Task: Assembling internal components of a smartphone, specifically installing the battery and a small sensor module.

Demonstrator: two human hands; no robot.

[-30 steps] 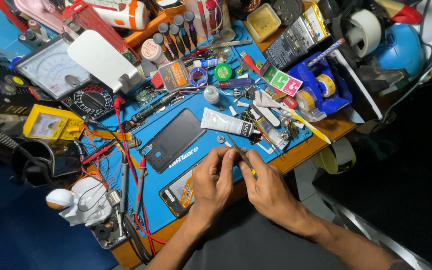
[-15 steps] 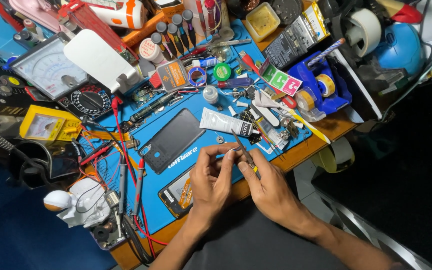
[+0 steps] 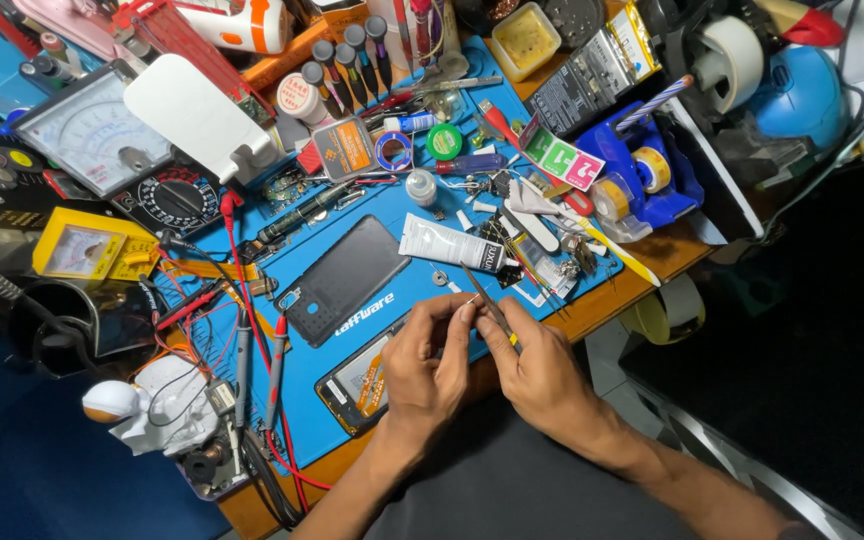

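Note:
My right hand [image 3: 540, 372] grips a pair of metal tweezers [image 3: 482, 291] whose tips point up and left over the blue work mat [image 3: 392, 300]. My left hand [image 3: 424, 365] sits close beside it, fingertips pinched together at the tweezers' shaft; whether a small part is between them is too small to tell. Under my left hand lies an opened phone [image 3: 357, 385] with its inside showing. A dark phone back cover [image 3: 344, 277] rests on the mat just above it. A white glue tube [image 3: 450, 245] lies near the tweezers' tips.
Red and black probe leads [image 3: 257, 350] run down the mat's left side. A yellow meter [image 3: 87, 252], an analog meter [image 3: 92, 135], a white astronaut figure [image 3: 152, 405], screwdrivers [image 3: 347, 50], a blue tape dispenser [image 3: 642, 180] and tape rolls [image 3: 727, 60] crowd the bench.
Both hands have shifted slightly up and inward over the phone. The tweezers have tilted so their tips reach further toward the glue tube.

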